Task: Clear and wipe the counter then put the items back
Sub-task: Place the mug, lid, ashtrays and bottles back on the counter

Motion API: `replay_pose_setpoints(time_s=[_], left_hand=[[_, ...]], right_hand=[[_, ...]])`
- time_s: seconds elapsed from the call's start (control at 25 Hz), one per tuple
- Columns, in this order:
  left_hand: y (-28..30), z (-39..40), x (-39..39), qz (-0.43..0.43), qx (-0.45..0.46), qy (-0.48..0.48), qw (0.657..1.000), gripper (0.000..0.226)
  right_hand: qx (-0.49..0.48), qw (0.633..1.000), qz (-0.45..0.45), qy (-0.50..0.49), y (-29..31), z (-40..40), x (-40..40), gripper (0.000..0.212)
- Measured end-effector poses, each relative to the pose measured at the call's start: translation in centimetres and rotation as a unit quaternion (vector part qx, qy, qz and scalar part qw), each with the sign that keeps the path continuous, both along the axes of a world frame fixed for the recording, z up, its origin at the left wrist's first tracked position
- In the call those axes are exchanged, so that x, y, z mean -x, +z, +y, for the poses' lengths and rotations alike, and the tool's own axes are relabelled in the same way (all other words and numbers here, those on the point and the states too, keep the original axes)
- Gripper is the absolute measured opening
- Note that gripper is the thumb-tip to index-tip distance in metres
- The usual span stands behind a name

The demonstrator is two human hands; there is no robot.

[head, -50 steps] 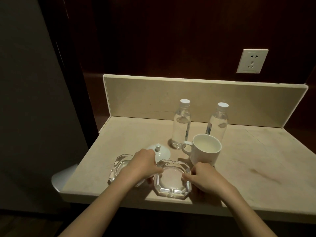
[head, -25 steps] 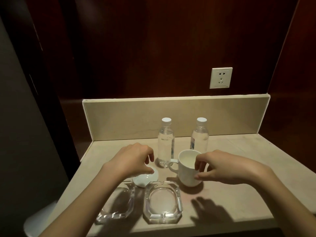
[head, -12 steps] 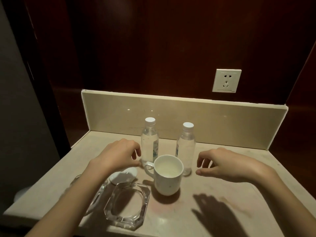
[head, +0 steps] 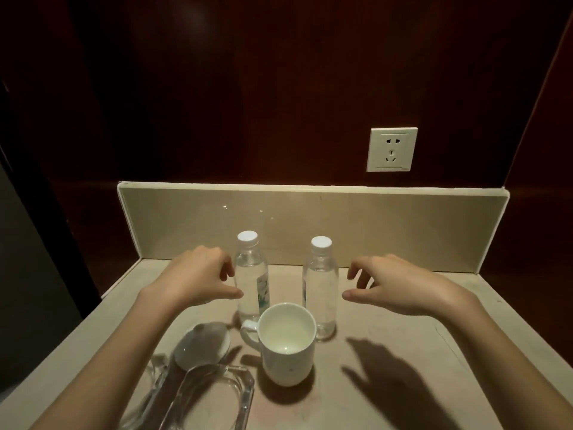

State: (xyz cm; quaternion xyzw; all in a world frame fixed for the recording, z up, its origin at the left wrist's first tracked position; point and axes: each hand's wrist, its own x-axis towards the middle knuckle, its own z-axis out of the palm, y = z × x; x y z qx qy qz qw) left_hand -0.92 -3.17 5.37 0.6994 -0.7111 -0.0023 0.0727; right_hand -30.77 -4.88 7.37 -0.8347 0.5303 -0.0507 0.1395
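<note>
On the beige stone counter [head: 403, 352] stand two clear plastic water bottles with white caps, one on the left [head: 251, 276] and one on the right [head: 321, 285], with one white ceramic mug [head: 286, 344] just in front of them. One white round lid [head: 203, 344] lies left of the mug, and two clear glass ashtrays, one nearer the middle [head: 214, 398] and one behind the left forearm [head: 152, 389], sit at the front edge. The left hand [head: 193, 280] hovers with curled, parted fingers beside the left bottle, its thumb over the bottle, though contact is unclear, while the right hand [head: 400, 287] hangs spread and empty, apart from the right bottle.
</note>
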Motion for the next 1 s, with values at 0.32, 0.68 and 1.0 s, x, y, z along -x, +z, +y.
replay_pose_setpoints(time_s=[0.32, 0.68, 1.0], left_hand=[[-0.9, -2.5, -0.6, 0.286, -0.036, -0.073, 0.955, 0.069], [-4.4, -3.3, -0.4, 0.432, 0.025, -0.099, 0.896, 0.051], [-3.7, -5.0, 2.1, 0.403, 0.033, -0.132, 0.905, 0.049]], right_hand=[[0.023, 0.990, -0.139, -0.027, -1.6, -3.4, -3.0, 0.069], [0.018, 0.978, -0.205, -0.043, -4.4, -4.2, -4.8, 0.042], [0.038, 0.975, -0.198, -0.097, -4.5, -3.3, -3.1, 0.051]])
